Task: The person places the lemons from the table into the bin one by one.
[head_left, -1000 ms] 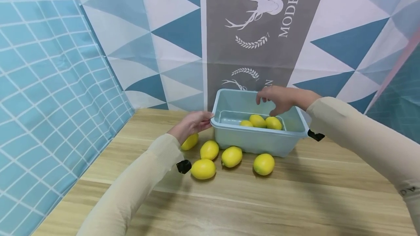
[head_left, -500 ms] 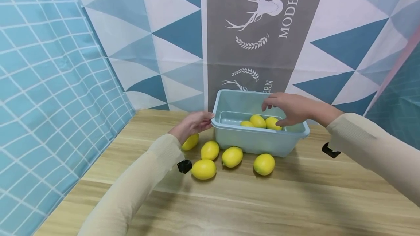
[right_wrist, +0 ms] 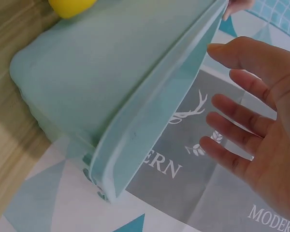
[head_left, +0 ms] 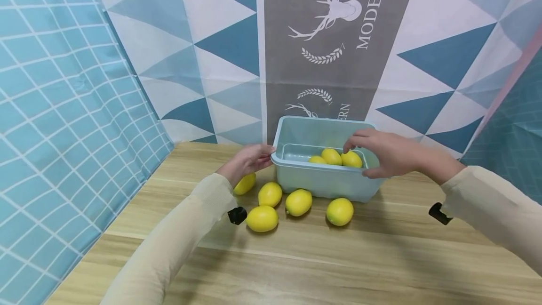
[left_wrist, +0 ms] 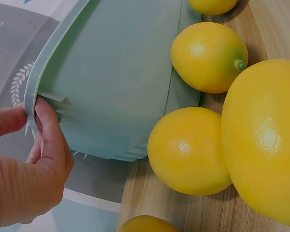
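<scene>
A pale blue-green plastic bin [head_left: 330,181] stands against the patterned backdrop, with yellow lemons [head_left: 331,156] inside. At its left corner my left hand [head_left: 249,160] pinches the rim; the left wrist view shows the thumb on one side of the rim [left_wrist: 35,77] and fingers on the other. My right hand [head_left: 391,153] hovers over the bin's right end, fingers spread and loosely bent. Nothing is in that hand [right_wrist: 266,121], as the right wrist view shows, and it is apart from the bin wall [right_wrist: 96,72].
Several loose lemons lie on the wooden table [head_left: 296,267] before the bin, among them a front-left lemon [head_left: 262,219] and a rightmost lemon [head_left: 340,212]. Another lemon [head_left: 244,184] is partly hidden behind my left wrist. A blue gridded cloth [head_left: 63,121] borders the table's left side.
My right hand has moved right and slightly toward me, from over the lemons in the bin to above its right end. My left hand stays at the rim.
</scene>
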Tool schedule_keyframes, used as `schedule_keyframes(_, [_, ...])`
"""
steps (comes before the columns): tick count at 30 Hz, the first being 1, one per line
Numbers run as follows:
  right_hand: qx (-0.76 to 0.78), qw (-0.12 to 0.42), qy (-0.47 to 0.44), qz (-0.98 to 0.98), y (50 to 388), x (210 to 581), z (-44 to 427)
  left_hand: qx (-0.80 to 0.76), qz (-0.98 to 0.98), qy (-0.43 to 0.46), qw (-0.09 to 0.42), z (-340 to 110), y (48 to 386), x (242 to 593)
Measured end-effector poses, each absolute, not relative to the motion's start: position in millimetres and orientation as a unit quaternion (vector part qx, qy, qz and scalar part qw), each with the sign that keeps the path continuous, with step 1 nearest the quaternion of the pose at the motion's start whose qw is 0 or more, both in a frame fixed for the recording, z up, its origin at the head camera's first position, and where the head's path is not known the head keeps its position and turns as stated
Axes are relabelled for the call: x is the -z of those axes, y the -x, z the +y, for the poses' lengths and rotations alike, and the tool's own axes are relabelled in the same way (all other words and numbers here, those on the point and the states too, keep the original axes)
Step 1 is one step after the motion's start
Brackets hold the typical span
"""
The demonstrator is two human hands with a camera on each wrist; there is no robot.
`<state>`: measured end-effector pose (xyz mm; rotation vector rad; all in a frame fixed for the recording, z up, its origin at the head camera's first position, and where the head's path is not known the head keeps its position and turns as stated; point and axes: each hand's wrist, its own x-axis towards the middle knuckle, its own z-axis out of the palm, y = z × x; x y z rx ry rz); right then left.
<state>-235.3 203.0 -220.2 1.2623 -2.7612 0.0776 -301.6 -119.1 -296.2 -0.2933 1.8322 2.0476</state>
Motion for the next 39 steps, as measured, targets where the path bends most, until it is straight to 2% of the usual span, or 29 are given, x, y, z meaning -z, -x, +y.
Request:
schedule_keyframes(15, [-0.016,0.098,-0.427,-0.899,198.7,245.5,203.0,-0.732,0.648,0.099,0.186,-119.6,300.6,296.0])
schedule_keyframes(31, [0.086,0.121,-0.468,-0.871,181.3,282.6,187.2,-0.734,0.646,0.099,0.187,-119.8,302.5,296.4])
schedule_keyframes(39, [0.089,0.113,-0.487,-0.862,179.8,306.3,179.5,-0.730,0.651,0.101,0.182,-118.9,301.4,297.4])
